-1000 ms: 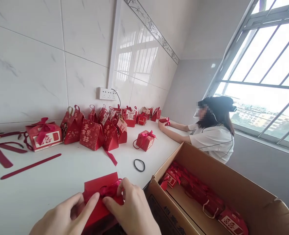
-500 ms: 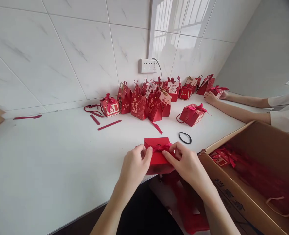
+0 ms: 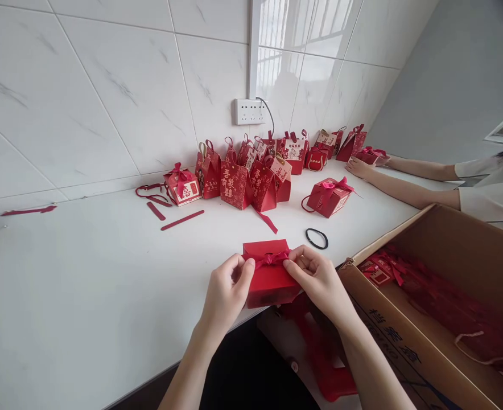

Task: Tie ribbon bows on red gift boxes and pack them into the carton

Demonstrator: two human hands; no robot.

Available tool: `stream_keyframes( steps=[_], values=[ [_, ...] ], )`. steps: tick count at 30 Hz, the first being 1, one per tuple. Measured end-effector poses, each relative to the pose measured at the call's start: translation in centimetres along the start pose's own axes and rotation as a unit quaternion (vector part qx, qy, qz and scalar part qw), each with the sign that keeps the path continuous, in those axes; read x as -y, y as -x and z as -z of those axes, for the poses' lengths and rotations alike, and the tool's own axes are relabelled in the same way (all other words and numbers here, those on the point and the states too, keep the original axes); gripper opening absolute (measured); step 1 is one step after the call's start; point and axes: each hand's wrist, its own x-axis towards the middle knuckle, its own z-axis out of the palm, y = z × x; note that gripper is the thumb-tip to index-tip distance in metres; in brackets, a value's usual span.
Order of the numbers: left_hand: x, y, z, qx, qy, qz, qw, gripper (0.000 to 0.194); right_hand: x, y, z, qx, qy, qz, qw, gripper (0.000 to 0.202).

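A plain red gift box [image 3: 268,287] sits at the front edge of the white table, its flap facing up. Across its top runs a red ribbon [image 3: 272,259] tied in a bow. My left hand [image 3: 230,285] pinches the bow's left side between thumb and fingers. On the other side, my right hand [image 3: 315,276] grips the right loop or tail of the ribbon; which of the two I cannot tell. Both hands rest close against the box's sides. The box's lower front is in shadow.
Several red gift boxes [image 3: 235,185] stand along the tiled wall. One bowed box [image 3: 329,197] and a black hair tie [image 3: 317,238] lie nearer. Red strips [image 3: 182,220] lie left. An open cardboard carton [image 3: 388,307] stands at right. Another person's hand [image 3: 359,167] touches a box at the far right.
My view has turned slightly to the right. Both hands stay on the ribbon, and the bow looks a little more spread out between them. The other person's hands remain at their box.
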Motion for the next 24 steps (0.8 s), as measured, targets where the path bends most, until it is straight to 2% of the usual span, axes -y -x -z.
stream_keyframes(
  steps=[9, 13, 17, 20, 24],
  values=[
    [0.3, -0.3, -0.2, -0.008, 0.028, 0.002, 1.000, 0.039, 0.1, 0.1, 0.6, 0.023, -0.028, 0.006, 0.999, 0.024],
    [0.0, -0.5, -0.1, 0.000, 0.030, 0.033, 0.999, 0.044, 1.1, -0.2, 0.4, 0.012, 0.034, -0.014, 0.999, 0.040],
    [-0.4, -0.3, 0.1, 0.003, 0.002, 0.048, 0.999, 0.042, 1.4, -0.4, 0.2, 0.002, 0.086, -0.039, 0.996, 0.042],
    [-0.3, 0.0, 0.3, 0.014, 0.010, 0.038, 0.999, 0.039, 1.2, -0.5, 0.5, 0.033, 0.047, -0.052, 0.997, 0.042],
    [-0.1, 0.1, 0.5, 0.028, 0.029, 0.019, 0.999, 0.037, 0.8, -0.9, 0.8, 0.056, -0.064, -0.087, 0.993, 0.044]
  ],
)
